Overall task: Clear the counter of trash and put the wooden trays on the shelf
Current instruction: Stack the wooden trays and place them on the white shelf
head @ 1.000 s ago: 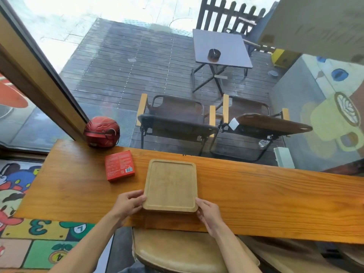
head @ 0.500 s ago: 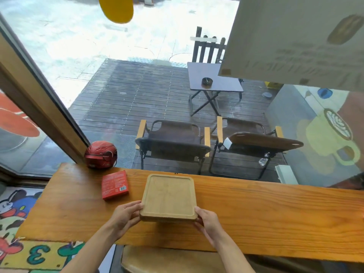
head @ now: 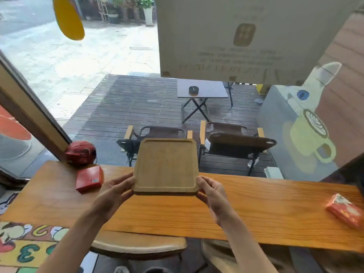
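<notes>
A rectangular wooden tray (head: 166,164) with a raised rim hangs in the air above the long wooden counter (head: 246,209), tilted slightly toward me. My left hand (head: 116,189) grips its near left corner and my right hand (head: 211,191) grips its near right corner. The tray is empty. A red box (head: 89,179) lies flat on the counter to the left of the tray. Another red and white packet (head: 345,210) lies near the counter's right end.
A red helmet (head: 80,152) rests at the counter's far left corner against the window frame. Behind the counter is a large window (head: 110,79) onto a deck with chairs and a small table. Two stools (head: 137,248) stand under the counter's near edge.
Both hands have lifted the tray off the counter and raised it. The view has tilted up, bringing the packet at the right end into sight.
</notes>
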